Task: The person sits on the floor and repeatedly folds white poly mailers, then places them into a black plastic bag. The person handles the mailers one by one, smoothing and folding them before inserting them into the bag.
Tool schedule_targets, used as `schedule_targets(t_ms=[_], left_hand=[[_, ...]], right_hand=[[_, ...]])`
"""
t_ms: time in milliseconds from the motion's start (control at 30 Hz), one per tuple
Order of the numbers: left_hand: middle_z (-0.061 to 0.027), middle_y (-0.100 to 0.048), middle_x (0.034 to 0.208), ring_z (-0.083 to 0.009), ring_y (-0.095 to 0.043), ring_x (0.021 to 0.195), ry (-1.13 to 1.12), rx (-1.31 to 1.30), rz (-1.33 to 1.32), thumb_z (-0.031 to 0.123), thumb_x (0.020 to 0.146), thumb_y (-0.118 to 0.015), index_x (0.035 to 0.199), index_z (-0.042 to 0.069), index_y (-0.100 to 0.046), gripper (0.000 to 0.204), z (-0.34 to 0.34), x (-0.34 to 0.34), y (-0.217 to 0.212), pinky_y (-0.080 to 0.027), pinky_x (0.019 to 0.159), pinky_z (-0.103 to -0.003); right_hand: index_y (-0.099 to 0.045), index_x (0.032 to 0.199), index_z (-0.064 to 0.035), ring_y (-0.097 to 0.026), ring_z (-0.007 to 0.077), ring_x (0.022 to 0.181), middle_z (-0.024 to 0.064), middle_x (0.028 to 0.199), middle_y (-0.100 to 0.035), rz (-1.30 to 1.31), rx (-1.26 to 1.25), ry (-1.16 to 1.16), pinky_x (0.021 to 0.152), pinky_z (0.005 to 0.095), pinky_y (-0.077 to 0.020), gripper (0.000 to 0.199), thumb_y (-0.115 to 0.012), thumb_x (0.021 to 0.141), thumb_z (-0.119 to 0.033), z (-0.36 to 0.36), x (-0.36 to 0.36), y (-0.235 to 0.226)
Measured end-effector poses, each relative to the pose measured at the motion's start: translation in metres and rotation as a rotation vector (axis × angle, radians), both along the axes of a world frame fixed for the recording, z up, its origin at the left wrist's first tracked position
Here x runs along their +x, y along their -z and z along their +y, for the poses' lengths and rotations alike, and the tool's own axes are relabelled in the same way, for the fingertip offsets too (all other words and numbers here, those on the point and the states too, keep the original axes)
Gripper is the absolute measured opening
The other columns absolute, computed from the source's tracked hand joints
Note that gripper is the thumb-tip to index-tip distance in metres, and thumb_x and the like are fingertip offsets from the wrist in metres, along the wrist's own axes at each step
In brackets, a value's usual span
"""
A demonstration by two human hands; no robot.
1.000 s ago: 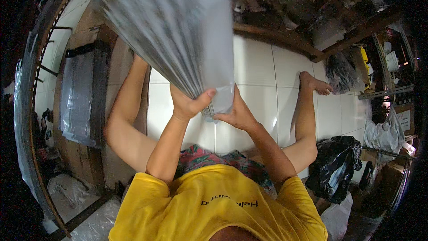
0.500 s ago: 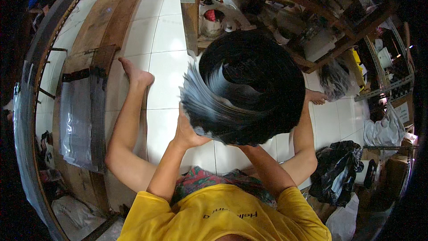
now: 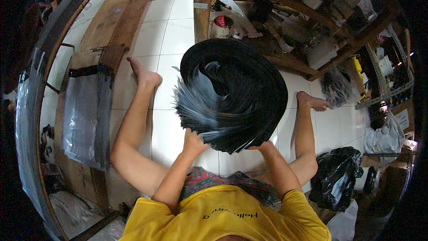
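A thick curled bundle of black plastic sheets (image 3: 249, 93) is in front of me between my legs, its layered edges greyish white on the left side. My left hand (image 3: 195, 143) is closed on its near left edge. At the near right edge, my right hand (image 3: 264, 147) is also closed on the bundle, its fingers partly hidden beneath the sheets. I cannot tell whether the bundle touches the floor.
A long wooden board (image 3: 100, 22) lies on the left, with a stack of grey plastic bags (image 3: 82, 116) on it. Wooden shelving (image 3: 285, 62) full of clutter stands ahead on the right. A black plastic bag (image 3: 336, 174) sits by my right knee on the tiled floor (image 3: 171, 73).
The bundle has moved left and appears smaller, farther from my head. My right hand, mostly hidden before, now shows at the near right edge.
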State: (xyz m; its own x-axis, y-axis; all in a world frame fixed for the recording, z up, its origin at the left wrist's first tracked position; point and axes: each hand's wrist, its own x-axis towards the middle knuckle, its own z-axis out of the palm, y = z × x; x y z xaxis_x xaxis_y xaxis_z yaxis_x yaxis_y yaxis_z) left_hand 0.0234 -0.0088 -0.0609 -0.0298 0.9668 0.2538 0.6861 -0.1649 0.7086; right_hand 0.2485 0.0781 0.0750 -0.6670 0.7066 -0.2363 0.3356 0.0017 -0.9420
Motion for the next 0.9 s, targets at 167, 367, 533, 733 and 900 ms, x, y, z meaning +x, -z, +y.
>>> schedule_targets(t_ms=[167,367,533,733,900], left_hand=[[-0.0197,-0.061,0.125,-0.0405,-0.053,0.12,0.042,-0.085,-0.365,0.025,0.066,-0.093,0.128,0.002,-0.058,0.075,0.025,0.007,-0.015,-0.044,0.104,-0.047],[-0.0195,-0.053,0.13,-0.0384,-0.054,0.121,0.043,-0.062,-0.236,0.026,0.062,-0.095,0.141,0.003,-0.044,0.097,0.029,0.007,-0.035,-0.044,0.106,-0.046],[-0.0198,-0.054,0.129,-0.0381,-0.052,0.124,0.002,-0.044,-0.385,0.025,0.065,-0.093,0.137,0.003,-0.05,0.087,0.035,0.004,-0.006,-0.044,0.107,-0.046],[-0.0257,-0.042,0.141,-0.0434,-0.045,0.129,-0.104,0.037,-0.326,0.023,0.062,-0.093,0.148,-0.001,-0.03,0.109,0.032,0.013,-0.004,-0.038,0.112,-0.048],[-0.0266,-0.04,0.142,-0.0433,-0.04,0.132,-0.223,0.117,-0.39,0.02,0.061,-0.093,0.148,-0.004,-0.027,0.112,0.023,0.033,-0.004,-0.034,0.115,-0.048]], right_hand=[[-0.035,0.152,-0.0029,-0.034,0.0354,0.147,0.0217,0.155,-0.041,-0.001,-0.115,0.097,0.123,0.0448,-0.0252,0.119,-0.099,0.059,-0.037,0.001,-0.003,-0.073],[-0.027,0.157,-0.0026,-0.038,0.0325,0.144,0.0184,0.151,-0.046,0.182,0.362,0.105,0.122,0.0446,-0.026,0.125,-0.095,0.062,-0.049,0.013,0.01,-0.107],[-0.023,0.159,-0.0032,-0.042,0.0326,0.141,0.0194,0.149,-0.048,0.442,0.506,0.061,0.119,0.0447,-0.0312,0.099,-0.068,0.087,-0.054,0.035,-0.02,-0.231],[-0.04,0.151,-0.0038,-0.057,0.0372,0.126,0.0254,0.136,-0.056,-0.416,1.018,-0.342,0.107,0.0424,-0.0444,0.068,-0.054,0.101,-0.047,0.047,-0.087,-0.31],[-0.046,0.143,0.0002,-0.059,0.0443,0.115,0.0274,0.123,-0.06,-0.517,1.106,-0.353,0.099,0.0473,-0.0484,0.074,-0.049,0.1,-0.06,0.048,-0.111,-0.298]])
